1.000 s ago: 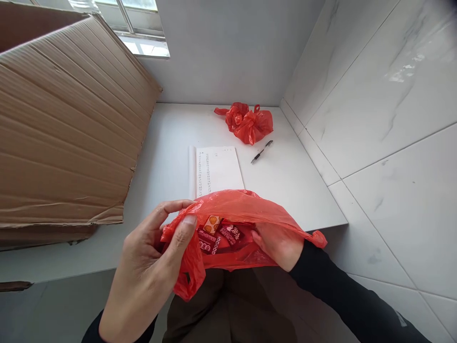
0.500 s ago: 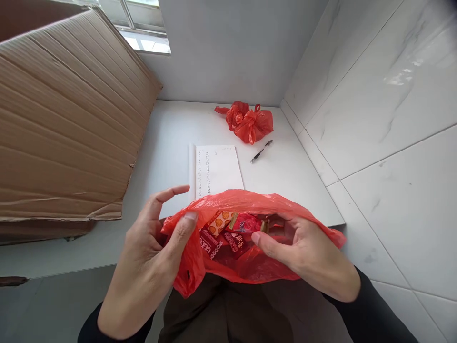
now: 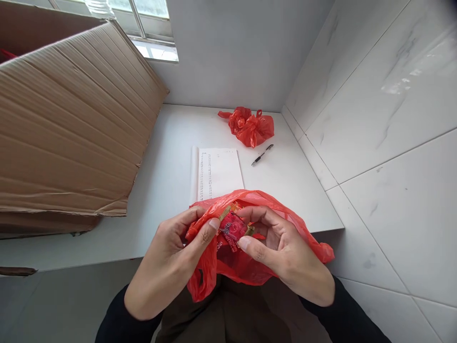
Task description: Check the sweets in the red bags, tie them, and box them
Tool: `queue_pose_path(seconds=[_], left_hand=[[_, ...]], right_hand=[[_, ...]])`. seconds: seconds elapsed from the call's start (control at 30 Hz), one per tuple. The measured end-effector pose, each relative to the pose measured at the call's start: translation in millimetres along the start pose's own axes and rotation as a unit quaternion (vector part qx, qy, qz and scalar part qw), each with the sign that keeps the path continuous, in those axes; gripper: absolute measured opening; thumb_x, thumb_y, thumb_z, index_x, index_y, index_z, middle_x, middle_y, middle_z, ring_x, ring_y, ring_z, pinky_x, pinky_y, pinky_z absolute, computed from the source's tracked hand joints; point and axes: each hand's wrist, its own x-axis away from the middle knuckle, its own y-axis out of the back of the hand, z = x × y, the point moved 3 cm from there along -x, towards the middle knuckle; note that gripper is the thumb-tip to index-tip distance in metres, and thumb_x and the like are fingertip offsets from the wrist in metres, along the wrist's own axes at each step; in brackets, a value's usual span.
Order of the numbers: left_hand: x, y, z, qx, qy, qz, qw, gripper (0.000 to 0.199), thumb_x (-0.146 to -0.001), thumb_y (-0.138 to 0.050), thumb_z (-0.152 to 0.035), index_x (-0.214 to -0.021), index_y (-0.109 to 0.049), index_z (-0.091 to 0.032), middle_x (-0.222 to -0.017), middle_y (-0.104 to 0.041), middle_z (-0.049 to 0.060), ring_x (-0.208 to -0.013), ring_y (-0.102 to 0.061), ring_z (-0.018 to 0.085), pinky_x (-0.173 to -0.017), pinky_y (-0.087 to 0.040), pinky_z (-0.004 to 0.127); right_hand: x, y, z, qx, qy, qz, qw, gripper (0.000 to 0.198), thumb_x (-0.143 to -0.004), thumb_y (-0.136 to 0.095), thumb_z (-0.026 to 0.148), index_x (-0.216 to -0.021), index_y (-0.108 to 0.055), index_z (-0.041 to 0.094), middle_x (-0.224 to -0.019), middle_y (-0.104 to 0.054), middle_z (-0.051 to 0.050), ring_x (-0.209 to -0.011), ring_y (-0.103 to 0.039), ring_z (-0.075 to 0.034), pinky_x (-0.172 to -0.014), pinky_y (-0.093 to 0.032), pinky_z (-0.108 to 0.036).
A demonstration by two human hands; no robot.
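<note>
I hold a thin red plastic bag (image 3: 246,264) over my lap at the near edge of the white counter (image 3: 167,162). My left hand (image 3: 167,267) pinches the bag's left rim between thumb and fingers. My right hand (image 3: 285,257) has its fingers at the bag's mouth, closed around a small red wrapped sweet (image 3: 233,227) with a gold end. More small red packets lie inside the bag, mostly hidden by my hands.
A large cardboard box (image 3: 67,133) fills the counter's left side, under a window. A printed sheet of paper (image 3: 217,172) lies in the middle, with a black pen (image 3: 262,155) and a knotted red bag (image 3: 250,126) behind it. Tiled wall runs along the right.
My hands have come together and the bag's mouth has narrowed. My right hand came out from under the bag and closed on a red sweet at the opening.
</note>
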Motion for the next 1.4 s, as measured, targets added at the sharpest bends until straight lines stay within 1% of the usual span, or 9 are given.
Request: queue_pose_path(seconds=[0.13, 0.33, 0.8, 0.9, 1.03, 1.13, 1.2, 1.3, 1.4], left_hand=[[-1.4, 2.5, -0.4, 0.021, -0.014, -0.002, 1.0, 0.028, -0.091, -0.062, -0.044, -0.076, -0.065, -0.02, -0.065, -0.055, -0.003, -0.056, -0.049, 0.011, -0.05, -0.044, 0.018], [-2.9, 3.2, 1.0, 0.007, -0.001, 0.003, 1.0, 0.034, -0.091, -0.06, -0.048, -0.072, -0.06, -0.02, -0.065, -0.054, -0.003, -0.055, -0.048, 0.011, -0.049, -0.044, 0.02], [-5.2, 6.1, 10.1, 0.011, 0.01, -0.003, 1.0, 0.035, -0.091, -0.06, -0.051, -0.074, -0.059, -0.02, -0.063, -0.056, -0.003, -0.051, -0.05, 0.011, -0.046, -0.043, 0.02], [-3.7, 2.7, 4.9, 0.014, 0.012, -0.017, 1.0, 0.032, -0.09, -0.061, -0.049, -0.075, -0.061, -0.02, -0.064, -0.057, -0.002, -0.054, -0.051, 0.012, -0.048, -0.045, 0.02], [0.8, -5.6, -6.1, 0.031, 0.019, -0.052, 0.998, 0.028, -0.091, -0.061, -0.045, -0.079, -0.063, -0.02, -0.063, -0.057, -0.003, -0.053, -0.05, 0.012, -0.048, -0.044, 0.019], [2.9, -8.5, -9.2, 0.037, 0.032, -0.058, 0.997, 0.029, -0.09, -0.06, -0.048, -0.081, -0.064, -0.021, -0.064, -0.059, -0.001, -0.053, -0.051, 0.014, -0.047, -0.046, 0.021], [2.8, -6.0, -8.5, 0.037, 0.033, -0.059, 0.997, 0.029, -0.089, -0.061, -0.048, -0.078, -0.063, -0.021, -0.064, -0.058, -0.001, -0.054, -0.051, 0.014, -0.049, -0.047, 0.021], [2.0, 1.4, -7.0, 0.056, 0.017, -0.06, 0.996, 0.026, -0.088, -0.063, -0.045, -0.077, -0.061, -0.022, -0.067, -0.059, -0.002, -0.057, -0.051, 0.014, -0.05, -0.048, 0.019], [2.9, 6.4, -6.4, 0.053, 0.021, -0.087, 0.995, 0.022, -0.086, -0.066, -0.042, -0.077, -0.059, -0.024, -0.065, -0.054, -0.003, -0.058, -0.053, 0.014, -0.049, -0.048, 0.019]], right_hand=[[0.3, -0.7, -2.8, -0.028, 0.001, -0.004, 1.0, 0.031, -0.092, -0.069, 0.021, -0.12, -0.059, 0.027, -0.115, -0.065, -0.002, -0.109, -0.06, -0.017, -0.097, -0.052, -0.032], [4.5, -3.0, -8.4, -0.048, -0.043, 0.011, 0.998, 0.023, -0.093, -0.068, 0.027, -0.115, -0.061, 0.024, -0.106, -0.068, -0.003, -0.098, -0.066, -0.017, -0.092, -0.055, -0.033], [3.8, -2.9, -5.5, -0.034, -0.006, 0.007, 0.999, 0.023, -0.091, -0.068, 0.02, -0.113, -0.064, 0.026, -0.11, -0.066, -0.001, -0.104, -0.063, -0.015, -0.09, -0.056, -0.027], [7.6, -3.3, -6.3, 0.016, 0.001, -0.025, 1.0, 0.031, -0.093, -0.065, 0.022, -0.122, -0.06, 0.031, -0.114, -0.063, -0.001, -0.106, -0.063, -0.016, -0.094, -0.056, -0.032], [10.8, -10.2, -6.8, 0.184, 0.068, -0.059, 0.979, 0.052, -0.088, -0.07, 0.021, -0.133, -0.052, 0.04, -0.13, -0.058, 0.001, -0.118, -0.059, -0.02, -0.106, -0.049, -0.039], [9.3, -15.1, -8.9, 0.238, 0.108, -0.07, 0.963, 0.044, -0.088, -0.07, 0.022, -0.129, -0.057, 0.035, -0.123, -0.063, 0.0, -0.115, -0.061, -0.022, -0.104, -0.05, -0.04], [7.3, -14.1, -12.1, 0.191, 0.09, -0.082, 0.974, 0.033, -0.094, -0.064, 0.027, -0.126, -0.058, 0.032, -0.123, -0.065, -0.001, -0.114, -0.062, -0.022, -0.103, -0.051, -0.039], [4.7, -11.9, -16.3, 0.033, 0.02, -0.055, 0.998, 0.022, -0.1, -0.055, 0.036, -0.12, -0.06, 0.028, -0.122, -0.067, -0.004, -0.114, -0.065, -0.022, -0.102, -0.054, -0.04], [4.1, -11.4, -14.7, -0.083, -0.025, -0.017, 0.996, 0.023, -0.1, -0.056, 0.042, -0.114, -0.059, 0.024, -0.111, -0.072, -0.006, -0.105, -0.07, -0.024, -0.095, -0.058, -0.042]])
